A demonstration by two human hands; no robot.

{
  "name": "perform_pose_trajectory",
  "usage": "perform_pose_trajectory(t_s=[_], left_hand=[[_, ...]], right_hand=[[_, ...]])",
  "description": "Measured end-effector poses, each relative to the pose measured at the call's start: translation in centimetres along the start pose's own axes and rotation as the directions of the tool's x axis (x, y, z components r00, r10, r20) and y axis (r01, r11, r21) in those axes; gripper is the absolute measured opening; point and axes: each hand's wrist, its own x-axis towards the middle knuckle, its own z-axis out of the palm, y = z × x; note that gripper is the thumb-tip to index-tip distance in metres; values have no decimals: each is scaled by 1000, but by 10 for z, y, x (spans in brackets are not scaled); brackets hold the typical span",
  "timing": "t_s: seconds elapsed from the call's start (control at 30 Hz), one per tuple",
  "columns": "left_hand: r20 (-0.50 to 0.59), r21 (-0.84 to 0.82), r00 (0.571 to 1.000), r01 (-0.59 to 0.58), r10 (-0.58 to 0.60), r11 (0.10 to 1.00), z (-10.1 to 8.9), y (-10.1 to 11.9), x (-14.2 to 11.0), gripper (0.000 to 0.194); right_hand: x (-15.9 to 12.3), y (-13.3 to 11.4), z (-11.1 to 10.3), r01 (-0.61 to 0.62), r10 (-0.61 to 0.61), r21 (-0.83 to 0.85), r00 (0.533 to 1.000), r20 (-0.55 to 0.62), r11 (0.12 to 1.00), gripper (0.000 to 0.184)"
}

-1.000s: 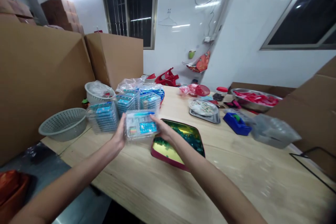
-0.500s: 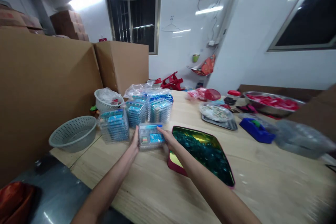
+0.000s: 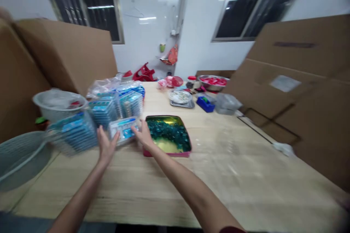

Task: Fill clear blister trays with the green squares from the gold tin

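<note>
A clear plastic case (image 3: 125,129) with blue contents lies on the table, slightly tilted in view, in front of several stacks of similar cases (image 3: 101,110). My left hand (image 3: 106,146) is at the case's left edge, fingers spread, its thumb by the near left corner. On the other side my right hand (image 3: 143,135) grips the right edge, thumb on top and fingers along the side. Just right of that hand stands a pink-rimmed tin (image 3: 167,154), gold inside, with dark green, shiny pieces in it. Motion blur softens the fingers.
Left are a grey perforated basket (image 3: 24,158) and a white basket (image 3: 45,105) holding plastic bags. Farther back sit a metal tray (image 3: 188,105) with a plate, a blue tape dispenser (image 3: 205,105) and a steel bowl (image 3: 213,86) of red pieces. A large cardboard box (image 3: 306,109) borders the right.
My view has turned right, so the table's things appear farther left. The left hand's fingers have spread from the case's side; the right hand stays at its right edge.
</note>
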Motion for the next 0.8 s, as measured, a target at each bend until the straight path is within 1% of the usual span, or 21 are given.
perform_pose_trajectory(t_s=[0.03,0.07,0.1,0.13,0.17,0.2,0.23,0.27,0.33,0.37,0.4,0.43,0.5,0.53,0.57,0.6,0.7,0.8], left_hand=[[27,214,989,-147,144,966,-3,6,-4,105],[111,397,954,-298,277,868,-5,12,-6,102],[218,512,908,-419,359,749,-7,16,-7,95],[321,575,857,-514,402,636,-9,18,-5,87],[409,605,814,-581,413,544,-11,19,-1,80],[462,624,791,-611,400,487,-12,18,3,77],[498,640,782,-624,375,448,-13,17,8,75],[515,660,783,-622,349,421,-14,16,13,74],[529,698,789,-614,312,369,-17,14,22,74],[541,707,783,-621,306,338,-18,15,26,73],[556,711,773,-632,304,308,-18,16,29,73],[573,709,762,-645,302,283,-19,18,30,73],[601,701,744,-666,291,255,-19,23,32,74],[603,701,744,-666,288,253,-19,26,32,75],[599,703,747,-663,288,257,-19,28,32,76],[592,705,751,-658,292,265,-19,30,32,76],[577,697,754,-655,312,293,-18,33,29,79],[609,671,736,-677,295,302,-18,35,27,81]], right_hand=[[-15,-2,-7,45,-45,6,999,-4,999,56],[-32,-2,-15,88,-88,13,996,16,996,55],[-51,-2,-24,125,-126,15,991,47,992,54],[-72,-1,-36,149,-149,6,986,74,989,53],[-93,0,-49,161,-158,-18,983,98,987,51],[-113,3,-65,163,-156,-56,982,110,985,48],[-132,6,-84,159,-147,-108,983,110,981,43],[-149,11,-104,159,-145,-171,986,88,972,39],[-174,24,-149,145,-160,-345,987,-13,927,27],[-181,32,-171,121,-168,-458,984,-63,881,20],[-186,40,-191,75,-168,-580,980,-109,811,14],[-189,48,-208,15,-159,-696,977,-144,718,7],[-193,62,-232,-80,-121,-853,979,-165,516,2],[-194,68,-240,-102,-99,-895,982,-160,433,4],[-195,73,-244,-107,-82,-920,986,-148,376,7],[-196,78,-246,-101,-76,-934,988,-134,343,9],[-198,80,-246,-73,-123,-944,985,-118,322,17],[-203,63,-237,-19,-242,-935,964,-111,355,17]])
